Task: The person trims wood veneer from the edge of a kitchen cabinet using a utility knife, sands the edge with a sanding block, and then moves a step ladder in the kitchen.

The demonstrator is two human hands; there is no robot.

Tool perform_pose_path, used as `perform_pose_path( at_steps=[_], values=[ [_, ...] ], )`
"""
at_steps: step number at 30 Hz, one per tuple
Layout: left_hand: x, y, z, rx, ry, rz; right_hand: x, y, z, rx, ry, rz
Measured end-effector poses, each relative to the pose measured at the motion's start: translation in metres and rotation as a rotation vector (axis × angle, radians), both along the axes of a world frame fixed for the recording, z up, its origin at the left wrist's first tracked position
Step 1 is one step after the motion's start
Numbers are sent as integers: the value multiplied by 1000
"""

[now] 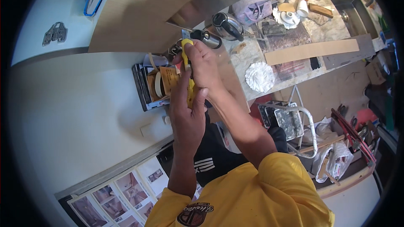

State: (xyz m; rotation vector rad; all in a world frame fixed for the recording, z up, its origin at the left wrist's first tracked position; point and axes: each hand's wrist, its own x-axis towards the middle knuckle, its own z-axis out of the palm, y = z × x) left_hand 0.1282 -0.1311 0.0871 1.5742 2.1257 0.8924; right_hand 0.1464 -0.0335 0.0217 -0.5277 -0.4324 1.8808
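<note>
A yellow utility knife [190, 89] stands nearly upright before me, a short flat metal piece showing at its upper end. My right hand [203, 65] is closed round its upper part, the thumb lying near the metal end. Lower down, my left hand [185, 105] wraps the handle from the left, its thumb raised beside it; its fingertips are partly hidden. Behind the hands, a dark box [143, 88] holds rolls of tape and a brown packet [169, 77].
At right, a cluttered counter carries a kettle [227, 26], a long tan board [311, 52], crumpled white paper [259, 77], cups and a sink [357, 19]. A step stool [309, 130] stands below. Overhead is a wooden cabinet panel [130, 17]; photo sheets [107, 199] lie lower left.
</note>
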Motion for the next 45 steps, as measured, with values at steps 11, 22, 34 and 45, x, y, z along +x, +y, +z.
perform_pose_path(
  at_steps=[11,22,34,45],
  values=[
    [-6,-4,2,12,-7,-6,1,1,3,-82,27,-6],
    [-16,-6,-1,20,100,-44,-3,-1,5,-113,55,-21],
    [-4,5,25,127,397,-164,-4,-2,14,-291,418,77],
    [1,16,38,171,327,-137,-1,1,31,-396,466,84]
  ],
)
